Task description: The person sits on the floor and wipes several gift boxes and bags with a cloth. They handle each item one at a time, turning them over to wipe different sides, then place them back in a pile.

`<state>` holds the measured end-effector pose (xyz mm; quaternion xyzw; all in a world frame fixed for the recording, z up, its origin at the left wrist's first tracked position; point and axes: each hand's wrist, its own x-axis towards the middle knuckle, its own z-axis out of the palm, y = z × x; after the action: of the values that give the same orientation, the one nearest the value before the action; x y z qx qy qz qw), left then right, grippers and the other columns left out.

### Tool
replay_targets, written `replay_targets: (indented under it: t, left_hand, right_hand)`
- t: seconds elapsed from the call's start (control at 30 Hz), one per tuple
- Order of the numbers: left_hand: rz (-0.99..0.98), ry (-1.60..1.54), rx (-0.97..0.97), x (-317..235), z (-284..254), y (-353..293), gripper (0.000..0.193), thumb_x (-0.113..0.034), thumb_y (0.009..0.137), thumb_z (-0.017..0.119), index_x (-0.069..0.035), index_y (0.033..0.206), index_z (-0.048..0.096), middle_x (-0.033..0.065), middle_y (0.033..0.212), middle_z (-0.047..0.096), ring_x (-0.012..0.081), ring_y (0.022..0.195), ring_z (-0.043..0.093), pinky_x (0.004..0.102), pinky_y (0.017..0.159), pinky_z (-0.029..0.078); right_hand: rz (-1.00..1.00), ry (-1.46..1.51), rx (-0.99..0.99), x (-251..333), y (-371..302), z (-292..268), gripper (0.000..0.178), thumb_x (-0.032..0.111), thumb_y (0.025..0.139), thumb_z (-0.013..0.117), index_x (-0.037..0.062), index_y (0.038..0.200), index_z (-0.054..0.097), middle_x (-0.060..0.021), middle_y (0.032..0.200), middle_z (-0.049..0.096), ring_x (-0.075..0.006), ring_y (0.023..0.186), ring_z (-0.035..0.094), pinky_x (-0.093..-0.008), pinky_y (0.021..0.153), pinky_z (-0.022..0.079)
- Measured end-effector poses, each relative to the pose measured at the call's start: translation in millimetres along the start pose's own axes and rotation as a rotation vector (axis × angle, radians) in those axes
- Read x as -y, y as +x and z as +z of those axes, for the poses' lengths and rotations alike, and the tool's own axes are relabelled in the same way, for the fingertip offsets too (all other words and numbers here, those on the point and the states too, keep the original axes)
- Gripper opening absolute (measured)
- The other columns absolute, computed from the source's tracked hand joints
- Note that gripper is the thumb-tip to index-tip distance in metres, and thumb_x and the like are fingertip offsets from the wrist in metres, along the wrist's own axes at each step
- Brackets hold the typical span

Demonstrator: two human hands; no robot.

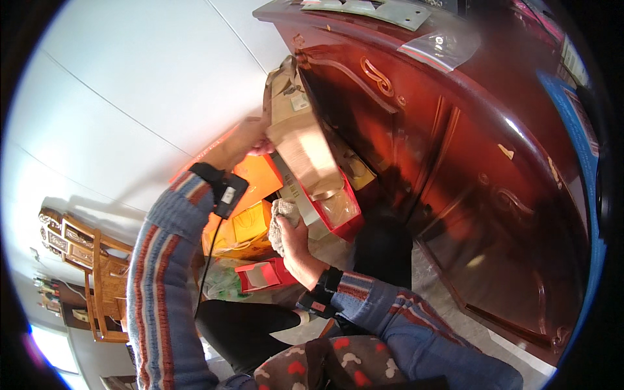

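Brown spotted cloth (348, 367) nearest. 2 hands apart. Right hand (297, 247) clutches gray rag (281, 218) near orange bag (250, 224), rag bunched, likely to fit palm. Left hand (255, 135) at edge of tall brown bag (286, 107) beside cabinet (468, 188), maybe to steady it; can't tell if it grips.

Had a white wall (149, 71) beyond the left hand (255, 136), a reddish cabinet (494, 227) to its right, a wooden chair (107, 286) farther left, grey floor (424, 270) below.

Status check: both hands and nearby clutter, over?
Left hand at left edge of brown bag, grip unclear. Right hand gripping grey cloth. Red cabinet close on the right.
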<state>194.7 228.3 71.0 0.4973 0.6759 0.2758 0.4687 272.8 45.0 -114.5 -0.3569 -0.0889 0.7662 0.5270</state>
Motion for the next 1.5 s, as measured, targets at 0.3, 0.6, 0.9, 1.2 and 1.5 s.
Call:
replay_targets:
  t: [0.3,0.6,0.9,1.2,1.5]
  left_hand:
    - [-0.072,0.268,0.089,71,-52,-90,0.029,-0.027,0.105,0.047,-0.003,0.109,0.063,0.0072,0.070,0.067,0.0112,0.052,0.061,0.0239,0.047,0.048]
    - [-0.182,0.347,0.272,112,-84,-130,0.032,-0.016,0.098,0.052,-0.006,0.126,0.064,0.0029,0.094,0.072,0.0065,0.071,0.064,0.0234,0.060,0.053]
    - [0.207,0.183,0.029,152,-43,-123,0.074,-0.038,0.098,0.068,-0.004,0.156,0.036,0.0176,0.135,0.063,0.0244,0.118,0.063,0.0362,0.101,0.049]
    - [0.154,0.506,-0.271,147,-26,-136,0.092,-0.056,0.091,0.071,-0.003,0.155,0.031,0.0247,0.135,0.061,0.0330,0.129,0.059,0.0419,0.107,0.046]
    - [0.056,0.250,-0.149,163,-29,-135,0.088,-0.040,0.096,0.073,-0.002,0.157,0.022,0.0194,0.142,0.053,0.0266,0.127,0.055,0.0392,0.106,0.047]
  right_hand:
    - [-0.007,-0.232,0.241,16,-56,0,0.025,0.017,0.089,0.067,0.0027,0.110,0.068,-0.0031,0.082,0.069,-0.0121,0.069,0.065,-0.0284,0.062,0.053]
    - [-0.949,-0.485,0.256,83,-51,14,0.040,0.012,0.084,0.068,-0.0059,0.118,0.060,-0.0221,0.112,0.064,-0.0360,0.107,0.064,-0.0428,0.094,0.049]
    - [-0.770,-0.771,0.114,47,-6,16,0.058,0.012,0.092,0.064,-0.0011,0.145,0.044,-0.0241,0.140,0.046,-0.0437,0.133,0.042,-0.0501,0.114,0.033]
    - [-0.819,-0.825,0.172,17,28,-1,0.058,0.012,0.091,0.067,-0.0016,0.144,0.047,-0.0238,0.142,0.049,-0.0420,0.133,0.047,-0.0475,0.113,0.036]
    - [-0.631,-0.978,0.007,0,34,-10,0.060,0.010,0.086,0.067,0.0002,0.142,0.048,-0.0256,0.138,0.051,-0.0437,0.133,0.046,-0.0496,0.112,0.038]
